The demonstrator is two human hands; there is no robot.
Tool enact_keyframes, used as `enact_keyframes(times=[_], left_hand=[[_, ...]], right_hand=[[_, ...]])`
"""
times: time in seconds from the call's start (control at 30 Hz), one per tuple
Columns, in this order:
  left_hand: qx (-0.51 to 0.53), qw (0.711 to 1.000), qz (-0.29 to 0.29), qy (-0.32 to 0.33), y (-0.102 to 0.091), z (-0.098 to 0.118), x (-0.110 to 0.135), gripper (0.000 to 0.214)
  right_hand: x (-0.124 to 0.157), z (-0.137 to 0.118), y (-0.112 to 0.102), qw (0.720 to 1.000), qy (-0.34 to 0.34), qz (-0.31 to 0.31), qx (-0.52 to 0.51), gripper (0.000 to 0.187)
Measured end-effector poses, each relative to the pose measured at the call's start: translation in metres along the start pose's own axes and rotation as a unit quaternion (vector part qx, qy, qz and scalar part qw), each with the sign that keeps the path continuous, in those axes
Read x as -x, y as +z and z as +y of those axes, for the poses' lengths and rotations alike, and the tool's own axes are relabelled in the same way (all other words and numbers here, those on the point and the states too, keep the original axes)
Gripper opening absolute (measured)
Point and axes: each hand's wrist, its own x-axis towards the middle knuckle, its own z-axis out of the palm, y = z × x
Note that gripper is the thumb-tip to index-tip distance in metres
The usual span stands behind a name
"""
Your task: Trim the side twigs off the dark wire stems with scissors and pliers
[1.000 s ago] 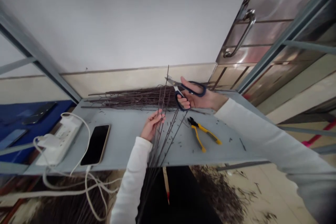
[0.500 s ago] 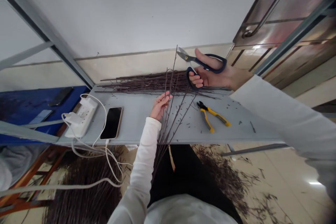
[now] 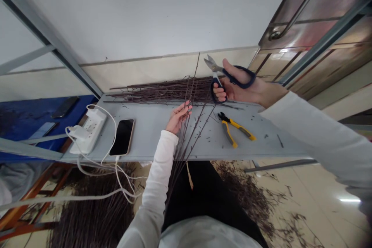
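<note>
My left hand [image 3: 177,117] pinches thin dark twigs [image 3: 197,70] that slant upward past the shelf's front edge from my lap. My right hand [image 3: 240,83] is closed around the dark blue handles of scissors [image 3: 214,68], whose silver blades are parted and point up and left. The blades stand just right of the upper tip of a held twig, apart from it. Behind both hands lies a long pile of dark twigs [image 3: 157,92]. Below the scissors, pliers [image 3: 236,128] with yellow and grey handles rest on the grey shelf [image 3: 151,131].
At the left are a phone [image 3: 122,137] with a charging cable and a white power strip [image 3: 90,131]. Two more phones lie on a blue surface [image 3: 17,110]. Metal posts flank the shelf. Twig clippings [image 3: 250,197] cover the floor, and a large twig bundle [image 3: 93,209] stands lower left.
The scissors have moved slightly right, away from the twig tip, and their blades have tilted more upward. My left hand keeps its hold on the twigs, nearly in place.
</note>
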Motion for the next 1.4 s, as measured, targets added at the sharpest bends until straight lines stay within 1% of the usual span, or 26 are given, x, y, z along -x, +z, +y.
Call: enact_keyframes(times=[0.07, 0.2, 0.27, 0.33, 0.4, 0.5, 0.57, 0.73, 0.87, 1.0, 1.2, 1.3, 1.4], left_hand=[[0.001, 1.000, 0.003, -0.004, 0.000, 0.000, 0.001, 0.031], [-0.003, 1.000, -0.010, 0.013, 0.000, 0.000, 0.007, 0.031], [-0.008, 0.999, -0.024, 0.024, -0.001, -0.001, 0.008, 0.032], [-0.002, 0.999, -0.031, 0.020, -0.002, -0.002, 0.007, 0.037], [0.003, 0.999, -0.028, 0.014, -0.003, -0.004, 0.007, 0.040], [-0.001, 1.000, -0.028, 0.012, -0.004, -0.006, 0.007, 0.041], [-0.005, 1.000, -0.027, 0.008, -0.004, -0.007, 0.007, 0.041], [-0.007, 1.000, -0.028, -0.004, -0.004, -0.009, 0.006, 0.039], [-0.011, 0.999, -0.043, -0.007, -0.005, -0.009, 0.005, 0.037], [-0.016, 0.999, -0.038, -0.006, -0.007, -0.010, 0.004, 0.035], [-0.017, 0.999, -0.038, -0.006, -0.005, -0.009, 0.005, 0.037], [-0.015, 0.999, -0.037, -0.009, -0.003, -0.007, 0.007, 0.037], [-0.011, 0.999, -0.041, -0.008, -0.001, -0.005, 0.008, 0.039]], right_hand=[[0.004, 0.003, -0.002, 1.000, -0.003, -0.019, -0.014, 0.061], [0.009, 0.013, -0.009, 0.997, -0.018, -0.053, -0.046, 0.054], [0.005, 0.019, -0.017, 0.995, -0.061, -0.062, -0.042, 0.051], [-0.003, 0.024, -0.026, 0.993, -0.072, -0.087, -0.022, 0.053], [-0.010, 0.026, -0.034, 0.993, -0.061, -0.100, -0.030, 0.055], [-0.014, 0.022, -0.039, 0.992, -0.014, -0.115, -0.046, 0.058], [-0.011, 0.015, -0.037, 0.992, 0.008, -0.114, -0.047, 0.059], [-0.003, 0.001, -0.028, 0.993, 0.038, -0.107, -0.027, 0.059], [-0.004, 0.002, -0.026, 0.990, 0.046, -0.130, -0.021, 0.060], [-0.004, 0.004, -0.025, 0.987, 0.043, -0.151, -0.017, 0.059], [-0.002, -0.003, -0.017, 0.990, 0.055, -0.129, -0.006, 0.060], [-0.001, -0.003, -0.015, 0.991, 0.049, -0.124, -0.016, 0.058], [-0.001, -0.001, -0.014, 0.994, 0.045, -0.099, -0.015, 0.057]])
